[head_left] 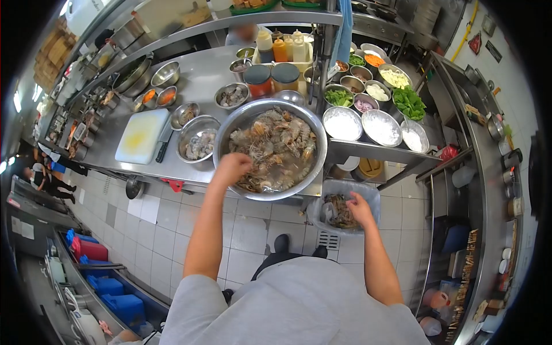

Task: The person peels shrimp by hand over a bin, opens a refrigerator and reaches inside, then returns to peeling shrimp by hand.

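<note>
A large steel basin (319,155) full of whole shrimp (282,138) in murky water sits at the counter's front edge. My left hand (233,168) is over the basin's left side, fingers bent down at the shrimp; what they hold, if anything, is hidden. On the right, my right hand (360,209) hangs above a lined bin (371,198) with shrimp scraps (340,210) inside, its fingers apart and nothing visible between them. A smaller steel bowl of peeled shrimp (199,145) stands left of the basin.
A cutting board (138,137) and a knife (163,145) lie at the left of the counter. Behind the basin are lidded jars (258,80) and sauce bottles (280,50). Bowls of white powder (382,127) and vegetables (409,102) stand at right. People are at far left.
</note>
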A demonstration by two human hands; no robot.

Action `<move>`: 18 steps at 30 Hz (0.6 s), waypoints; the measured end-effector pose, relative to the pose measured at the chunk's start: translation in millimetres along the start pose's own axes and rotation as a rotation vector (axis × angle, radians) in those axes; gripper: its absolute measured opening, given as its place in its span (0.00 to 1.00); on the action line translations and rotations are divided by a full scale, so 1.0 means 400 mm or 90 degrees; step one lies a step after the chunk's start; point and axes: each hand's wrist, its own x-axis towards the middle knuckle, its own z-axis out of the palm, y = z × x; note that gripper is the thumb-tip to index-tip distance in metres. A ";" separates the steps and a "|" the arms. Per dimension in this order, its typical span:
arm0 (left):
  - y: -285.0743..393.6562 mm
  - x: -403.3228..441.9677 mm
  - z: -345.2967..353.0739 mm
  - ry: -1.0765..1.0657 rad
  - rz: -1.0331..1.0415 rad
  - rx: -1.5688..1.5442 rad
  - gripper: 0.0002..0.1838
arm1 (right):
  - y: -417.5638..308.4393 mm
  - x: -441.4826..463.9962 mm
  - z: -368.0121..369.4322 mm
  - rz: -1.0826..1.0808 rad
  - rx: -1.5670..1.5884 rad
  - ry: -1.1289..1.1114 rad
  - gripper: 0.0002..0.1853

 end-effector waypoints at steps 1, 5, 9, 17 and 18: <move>0.023 0.000 0.027 -0.087 0.016 0.022 0.13 | 0.000 -0.001 0.000 0.002 0.000 0.002 0.26; 0.075 -0.002 0.087 -0.201 0.034 0.158 0.18 | 0.000 -0.014 -0.009 0.005 0.023 0.002 0.26; 0.126 -0.001 0.126 -0.170 0.084 0.266 0.19 | -0.003 -0.023 -0.007 0.021 0.013 -0.004 0.26; 0.094 0.051 0.095 -0.230 0.033 -0.013 0.19 | -0.013 -0.014 0.004 -0.045 0.008 -0.011 0.24; 0.104 0.053 0.081 -0.230 0.033 -0.011 0.19 | -0.015 -0.007 0.005 -0.081 -0.007 -0.002 0.24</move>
